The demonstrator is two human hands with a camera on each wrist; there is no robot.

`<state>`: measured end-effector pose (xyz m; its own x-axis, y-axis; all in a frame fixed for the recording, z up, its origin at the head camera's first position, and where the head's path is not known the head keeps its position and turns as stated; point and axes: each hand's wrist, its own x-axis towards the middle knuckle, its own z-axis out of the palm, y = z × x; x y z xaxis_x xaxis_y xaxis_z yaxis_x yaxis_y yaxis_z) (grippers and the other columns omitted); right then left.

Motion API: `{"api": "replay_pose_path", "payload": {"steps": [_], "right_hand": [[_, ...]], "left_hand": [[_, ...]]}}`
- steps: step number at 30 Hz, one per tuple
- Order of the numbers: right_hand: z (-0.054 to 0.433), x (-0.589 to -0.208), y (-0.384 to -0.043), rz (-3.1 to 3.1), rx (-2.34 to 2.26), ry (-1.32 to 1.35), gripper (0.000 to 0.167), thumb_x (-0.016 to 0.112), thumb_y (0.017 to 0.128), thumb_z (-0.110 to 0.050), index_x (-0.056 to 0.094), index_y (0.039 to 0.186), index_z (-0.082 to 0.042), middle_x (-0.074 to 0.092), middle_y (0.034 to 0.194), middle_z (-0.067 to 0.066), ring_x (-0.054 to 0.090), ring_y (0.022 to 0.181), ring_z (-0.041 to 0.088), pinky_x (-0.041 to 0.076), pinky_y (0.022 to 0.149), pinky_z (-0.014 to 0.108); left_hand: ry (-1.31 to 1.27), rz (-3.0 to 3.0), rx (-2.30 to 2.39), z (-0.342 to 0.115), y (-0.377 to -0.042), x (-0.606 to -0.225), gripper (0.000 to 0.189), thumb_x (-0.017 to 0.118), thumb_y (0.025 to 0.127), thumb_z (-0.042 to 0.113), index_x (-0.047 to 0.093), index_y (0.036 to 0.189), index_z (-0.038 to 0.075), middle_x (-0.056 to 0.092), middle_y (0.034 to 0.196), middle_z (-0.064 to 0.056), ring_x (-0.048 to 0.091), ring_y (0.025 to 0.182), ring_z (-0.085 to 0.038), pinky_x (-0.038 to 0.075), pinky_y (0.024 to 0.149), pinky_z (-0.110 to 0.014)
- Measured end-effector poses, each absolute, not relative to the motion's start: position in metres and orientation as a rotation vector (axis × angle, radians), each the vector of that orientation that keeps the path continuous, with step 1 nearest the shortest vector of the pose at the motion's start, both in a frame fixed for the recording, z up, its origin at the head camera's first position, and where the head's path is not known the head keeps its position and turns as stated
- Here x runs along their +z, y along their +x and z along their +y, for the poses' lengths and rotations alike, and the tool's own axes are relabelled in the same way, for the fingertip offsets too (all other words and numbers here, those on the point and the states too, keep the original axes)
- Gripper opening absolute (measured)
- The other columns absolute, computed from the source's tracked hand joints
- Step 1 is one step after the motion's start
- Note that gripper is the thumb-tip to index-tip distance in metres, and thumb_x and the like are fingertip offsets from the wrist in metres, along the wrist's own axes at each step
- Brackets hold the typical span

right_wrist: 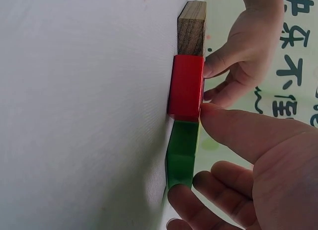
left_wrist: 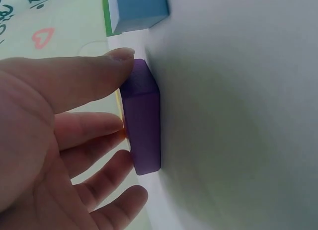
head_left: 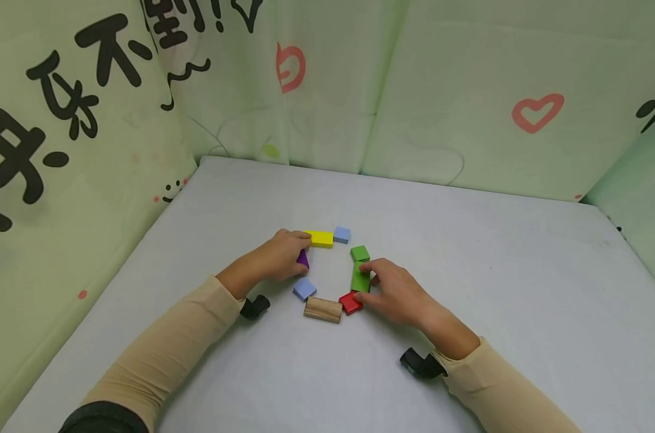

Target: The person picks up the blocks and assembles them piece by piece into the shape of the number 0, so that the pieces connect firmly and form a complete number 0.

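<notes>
Blocks form a rough ring on the table. My left hand (head_left: 281, 255) holds a purple block (left_wrist: 143, 128) on the ring's left side, thumb at its near end and fingers along its side. In the head view the hand covers most of that block, and its fingertips overlap the left end of a yellow block (head_left: 322, 239). My right hand (head_left: 394, 291) is on the ring's right side. Its thumb touches a red block (right_wrist: 186, 86), and its fingertips are at the long green block (right_wrist: 182, 150). The red block lies against the green block's near end.
A wooden block (head_left: 323, 310) lies at the ring's near side, beside a light blue block (head_left: 305, 288). At the far side are another light blue block (head_left: 342, 234) and a small green block (head_left: 360, 253). Printed cloth walls (head_left: 441, 78) border the white table (head_left: 468, 240).
</notes>
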<state>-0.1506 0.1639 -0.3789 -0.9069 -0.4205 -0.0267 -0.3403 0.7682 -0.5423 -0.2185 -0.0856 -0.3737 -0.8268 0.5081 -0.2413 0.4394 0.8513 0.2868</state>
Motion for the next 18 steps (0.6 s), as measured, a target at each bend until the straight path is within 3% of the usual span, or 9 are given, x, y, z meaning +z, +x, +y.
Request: {"api": "replay_pose_path", "payload": {"steps": [12,18], "right_hand": [[0.164,-0.379,-0.151,2.808,-0.819,-0.602,0.049,0.076,0.089,-0.019,0.057,0.129,0.004,0.059,0.122,0.015,0.06,0.1,0.025,0.052,0.085,0.039],[0.164,-0.379,-0.151,2.81,-0.817,-0.604,0.049,0.076,0.09,-0.019,0.057,0.128,0.004,0.059,0.122,0.015,0.06,0.099,0.025,0.052,0.085,0.039]], "left_hand": [[0.615,2.741,0.401,-0.092,-0.216,-0.371,0.069,0.075,0.092,0.026,0.045,0.148,-0.001,0.043,0.151,-0.018,0.04,0.136,-0.036,0.039,0.11,-0.044],[0.553,2.721,0.471,-0.097,-0.215,-0.369,0.069,0.076,0.091,0.023,0.044,0.147,-0.003,0.048,0.145,-0.021,0.049,0.125,-0.032,0.044,0.105,-0.041]]}}
